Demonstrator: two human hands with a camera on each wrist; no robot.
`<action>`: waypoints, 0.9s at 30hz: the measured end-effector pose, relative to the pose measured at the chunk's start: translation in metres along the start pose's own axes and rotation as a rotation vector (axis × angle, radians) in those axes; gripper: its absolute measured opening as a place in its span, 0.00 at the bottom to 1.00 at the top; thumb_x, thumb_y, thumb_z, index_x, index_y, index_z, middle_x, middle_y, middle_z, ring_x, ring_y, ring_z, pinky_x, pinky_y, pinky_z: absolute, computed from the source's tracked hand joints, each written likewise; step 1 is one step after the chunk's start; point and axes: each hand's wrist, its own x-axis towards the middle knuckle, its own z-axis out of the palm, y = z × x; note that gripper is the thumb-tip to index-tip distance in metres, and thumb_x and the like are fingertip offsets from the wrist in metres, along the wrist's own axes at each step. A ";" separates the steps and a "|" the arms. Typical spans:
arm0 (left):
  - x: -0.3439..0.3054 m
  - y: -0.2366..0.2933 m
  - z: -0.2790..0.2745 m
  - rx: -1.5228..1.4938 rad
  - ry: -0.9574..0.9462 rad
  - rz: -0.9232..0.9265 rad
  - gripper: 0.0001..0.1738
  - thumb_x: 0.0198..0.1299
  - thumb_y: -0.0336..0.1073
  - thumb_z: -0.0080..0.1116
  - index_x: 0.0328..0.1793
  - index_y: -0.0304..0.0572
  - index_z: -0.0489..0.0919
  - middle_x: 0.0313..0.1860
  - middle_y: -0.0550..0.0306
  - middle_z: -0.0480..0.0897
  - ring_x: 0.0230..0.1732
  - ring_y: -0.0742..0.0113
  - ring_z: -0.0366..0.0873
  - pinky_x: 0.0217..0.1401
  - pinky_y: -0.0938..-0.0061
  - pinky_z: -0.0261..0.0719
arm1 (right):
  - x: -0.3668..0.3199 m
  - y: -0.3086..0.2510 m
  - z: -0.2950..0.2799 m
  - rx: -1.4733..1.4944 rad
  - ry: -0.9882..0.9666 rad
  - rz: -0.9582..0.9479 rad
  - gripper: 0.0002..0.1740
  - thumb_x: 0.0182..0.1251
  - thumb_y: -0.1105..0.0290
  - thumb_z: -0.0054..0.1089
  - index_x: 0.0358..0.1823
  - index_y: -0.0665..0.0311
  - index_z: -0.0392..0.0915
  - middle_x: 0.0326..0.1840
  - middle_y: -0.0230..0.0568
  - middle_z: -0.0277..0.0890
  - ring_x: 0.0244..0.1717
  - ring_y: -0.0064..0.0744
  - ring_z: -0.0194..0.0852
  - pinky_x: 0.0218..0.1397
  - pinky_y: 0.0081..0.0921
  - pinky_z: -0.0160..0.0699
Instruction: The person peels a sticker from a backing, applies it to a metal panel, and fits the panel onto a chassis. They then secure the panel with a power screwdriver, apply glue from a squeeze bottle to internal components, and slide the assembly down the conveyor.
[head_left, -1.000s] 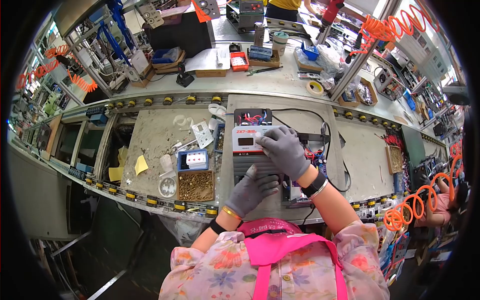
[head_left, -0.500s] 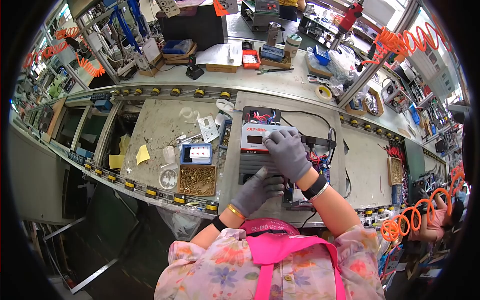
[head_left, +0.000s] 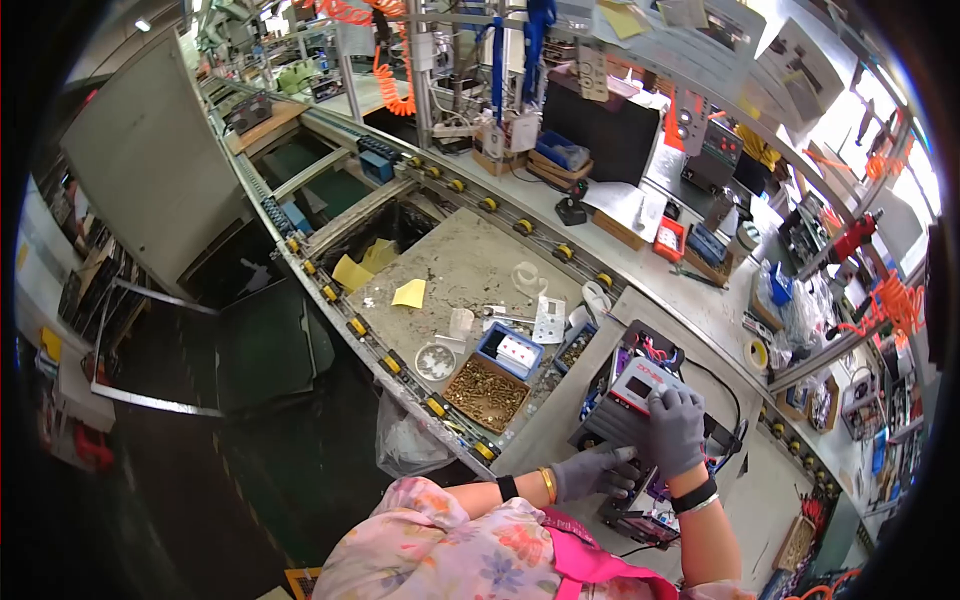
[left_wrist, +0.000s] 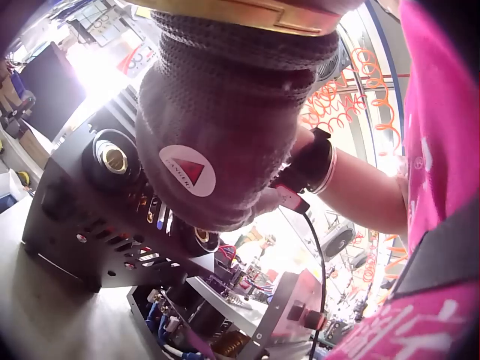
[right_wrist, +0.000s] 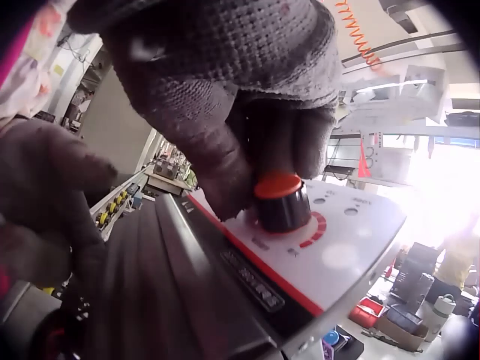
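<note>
A welding-machine-like unit with a white and red panel (head_left: 637,384) and dark ribbed casing (right_wrist: 161,277) sits on the bench, tilted in the head view. In the right wrist view, my gloved right hand (right_wrist: 225,82) pinches the orange-topped black knob (right_wrist: 281,204) on that panel. My gloved left hand (head_left: 592,473) is at the unit's near end, its fingers extended. Close up, the left glove (left_wrist: 217,127), bearing a white oval sticker with a red triangle (left_wrist: 187,171), covers part of the black end plate (left_wrist: 67,202) beside a round brass-lined socket (left_wrist: 112,157). Its fingertips are hidden there.
Left of the unit are a cardboard tray of brass screws (head_left: 486,394), a blue bin with white cards (head_left: 510,350) and a round clear dish (head_left: 435,362). An opened chassis (head_left: 640,515) lies close to both hands. Rollers (head_left: 437,405) line the bench edge.
The head view has swung left, so the bench appears rotated and the unit lower right. Both hands remain at the unit, the right on its panel, the left at its near end.
</note>
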 end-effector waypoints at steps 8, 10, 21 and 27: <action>0.000 -0.009 -0.002 -0.015 0.015 0.007 0.20 0.64 0.51 0.54 0.57 0.50 0.71 0.42 0.60 0.81 0.42 0.69 0.80 0.42 0.74 0.78 | -0.009 -0.004 0.004 -0.062 -0.007 -0.057 0.11 0.51 0.70 0.53 0.36 0.63 0.79 0.35 0.40 0.74 0.43 0.39 0.74 0.51 0.39 0.68; 0.001 -0.013 0.000 -0.016 0.035 -0.012 0.20 0.64 0.50 0.53 0.57 0.51 0.71 0.42 0.60 0.81 0.41 0.69 0.80 0.41 0.74 0.78 | -0.010 -0.005 -0.003 -0.034 -0.077 -0.026 0.11 0.52 0.69 0.53 0.36 0.65 0.79 0.35 0.41 0.74 0.41 0.39 0.74 0.50 0.39 0.68; -0.005 -0.010 0.006 0.007 0.075 0.020 0.19 0.63 0.51 0.54 0.55 0.51 0.72 0.41 0.60 0.81 0.39 0.67 0.80 0.40 0.74 0.79 | -0.013 -0.004 0.002 0.036 -0.014 -0.004 0.08 0.51 0.69 0.53 0.32 0.60 0.79 0.33 0.38 0.74 0.39 0.40 0.73 0.47 0.39 0.67; 0.004 -0.012 0.002 0.017 0.067 0.055 0.22 0.62 0.53 0.56 0.55 0.50 0.73 0.41 0.60 0.81 0.40 0.68 0.80 0.41 0.74 0.79 | -0.011 0.000 0.003 0.192 0.112 0.088 0.09 0.50 0.70 0.54 0.34 0.56 0.78 0.33 0.39 0.74 0.40 0.44 0.73 0.46 0.40 0.67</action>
